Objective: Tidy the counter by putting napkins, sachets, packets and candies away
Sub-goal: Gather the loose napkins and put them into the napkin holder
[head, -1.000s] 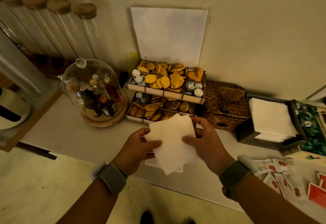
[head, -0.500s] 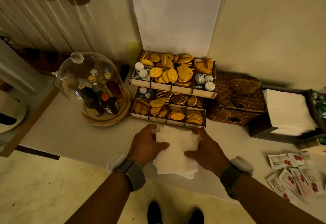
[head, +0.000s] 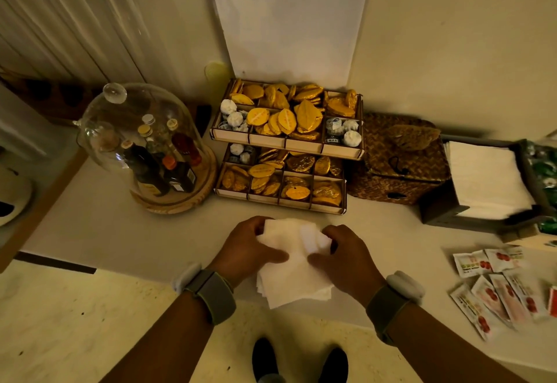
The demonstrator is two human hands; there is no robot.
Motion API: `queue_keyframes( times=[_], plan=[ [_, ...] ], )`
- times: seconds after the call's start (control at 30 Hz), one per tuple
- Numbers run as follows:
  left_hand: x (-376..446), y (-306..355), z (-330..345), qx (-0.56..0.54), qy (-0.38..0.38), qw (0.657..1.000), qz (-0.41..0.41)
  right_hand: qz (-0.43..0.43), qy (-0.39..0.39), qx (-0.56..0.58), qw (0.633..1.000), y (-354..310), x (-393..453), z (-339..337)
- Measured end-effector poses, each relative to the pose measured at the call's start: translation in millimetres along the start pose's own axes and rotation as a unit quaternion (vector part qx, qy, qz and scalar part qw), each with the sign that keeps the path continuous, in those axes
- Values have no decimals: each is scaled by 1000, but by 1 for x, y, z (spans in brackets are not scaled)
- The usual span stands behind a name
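Now I have the napkins (head: 297, 265) between my two hands, low at the front edge of the bench (head: 120, 232). My left hand (head: 247, 250) and right hand (head: 346, 257) each pinch a side, fingers curled round the pile. The paper is soft, thin and floppy, and the corners don't line up. I should tap the sides square, gently, so nothing crumples. The dark napkin holder (head: 443, 210) with its flat white stack sits to my right. Shiny sachets (head: 497, 289) lie nearer me.

1 head-worn view, facing down, close over counter (head: 126, 232) (wide-angle)
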State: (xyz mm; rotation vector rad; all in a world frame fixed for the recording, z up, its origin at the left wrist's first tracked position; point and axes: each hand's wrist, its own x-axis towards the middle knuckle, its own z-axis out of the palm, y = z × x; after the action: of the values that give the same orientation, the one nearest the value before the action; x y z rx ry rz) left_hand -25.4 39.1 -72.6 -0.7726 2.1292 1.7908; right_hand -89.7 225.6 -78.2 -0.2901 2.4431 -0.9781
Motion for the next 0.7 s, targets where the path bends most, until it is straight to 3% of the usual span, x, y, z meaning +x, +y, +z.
queue_keyframes(
  times=[0.1,0.2,0.33,0.53,0.7],
  plan=[
    [-6,1,0,-36,-25,999,7,1,-7,143,990,1,-9,-8],
    [-13,3,2,-55,-55,997,24,-5,-30,296,955,2,-16,-23],
    [-19,13,18,-89,-76,991,58,-61,-21,393,917,5,-24,-48],
    [-13,45,50,-73,-62,979,177,-182,5,313,932,7,-27,-83],
    [-3,49,63,26,-54,968,243,-201,14,240,950,22,-18,-82]
  ],
)
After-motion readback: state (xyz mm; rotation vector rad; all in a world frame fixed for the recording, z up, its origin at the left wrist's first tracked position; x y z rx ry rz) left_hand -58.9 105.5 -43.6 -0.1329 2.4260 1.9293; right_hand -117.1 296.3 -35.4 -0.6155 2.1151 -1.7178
